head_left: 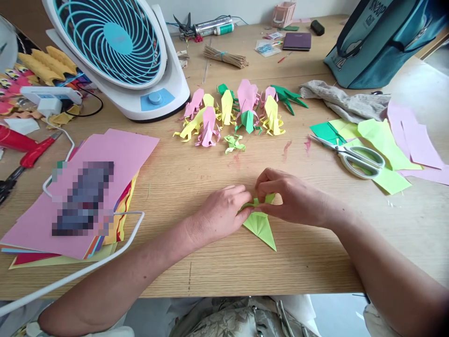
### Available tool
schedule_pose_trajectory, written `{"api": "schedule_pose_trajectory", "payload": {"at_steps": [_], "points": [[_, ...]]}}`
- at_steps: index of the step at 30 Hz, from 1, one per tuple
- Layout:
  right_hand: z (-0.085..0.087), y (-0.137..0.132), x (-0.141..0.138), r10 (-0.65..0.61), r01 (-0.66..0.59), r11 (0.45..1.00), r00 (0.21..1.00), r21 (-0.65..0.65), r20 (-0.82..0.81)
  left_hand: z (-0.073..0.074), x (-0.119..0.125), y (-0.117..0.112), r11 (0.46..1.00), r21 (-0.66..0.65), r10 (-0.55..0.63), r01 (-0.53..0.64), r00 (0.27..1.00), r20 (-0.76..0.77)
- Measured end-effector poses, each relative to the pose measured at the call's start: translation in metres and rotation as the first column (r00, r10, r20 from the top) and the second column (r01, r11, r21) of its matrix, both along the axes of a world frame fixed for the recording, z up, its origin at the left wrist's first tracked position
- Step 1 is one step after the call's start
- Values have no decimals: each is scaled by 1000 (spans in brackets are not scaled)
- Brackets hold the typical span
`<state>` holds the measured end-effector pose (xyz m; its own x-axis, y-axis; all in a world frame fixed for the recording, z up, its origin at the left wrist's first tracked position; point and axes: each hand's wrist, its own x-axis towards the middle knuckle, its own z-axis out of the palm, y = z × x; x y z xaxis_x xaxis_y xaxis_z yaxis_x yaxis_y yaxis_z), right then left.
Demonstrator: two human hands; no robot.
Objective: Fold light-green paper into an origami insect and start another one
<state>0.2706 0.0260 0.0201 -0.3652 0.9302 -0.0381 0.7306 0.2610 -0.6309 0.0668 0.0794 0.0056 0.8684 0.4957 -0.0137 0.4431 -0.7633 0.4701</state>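
Note:
A light green piece of folded origami paper lies on the wooden table in front of me, one pointed corner toward the table's front edge. My left hand is closed on its left side, thumb and fingers at a fold. From the right, my right hand pinches the paper's upper part between thumb and bent fingers. Both hands hide part of the folds. Beyond them stand several folded paper frogs in pink, yellow and green, the nearest a small light green frog.
Scissors lie on green paper scraps at the right, near a grey cloth and pink scraps. A white fan stands back left. Coloured paper sheets with a blurred-out object are stacked left, beside a white cable.

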Motion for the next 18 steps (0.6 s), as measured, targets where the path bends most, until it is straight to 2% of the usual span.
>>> {"api": "schedule_pose_trajectory", "payload": {"at_steps": [7, 11, 18], "points": [[-5, 1, -2, -9, 10, 1000, 998, -18, 60, 0, -11, 6, 997, -72, 41, -40, 999, 20], [-4, 2, -2, -20, 24, 999, 994, -39, 104, 1, -27, 11, 997, -45, 70, -67, 995, 75], [-2, 2, -2, -33, 42, 995, 994, -89, 102, 2, -45, 15, 993, -39, 115, -112, 992, 55]]}}
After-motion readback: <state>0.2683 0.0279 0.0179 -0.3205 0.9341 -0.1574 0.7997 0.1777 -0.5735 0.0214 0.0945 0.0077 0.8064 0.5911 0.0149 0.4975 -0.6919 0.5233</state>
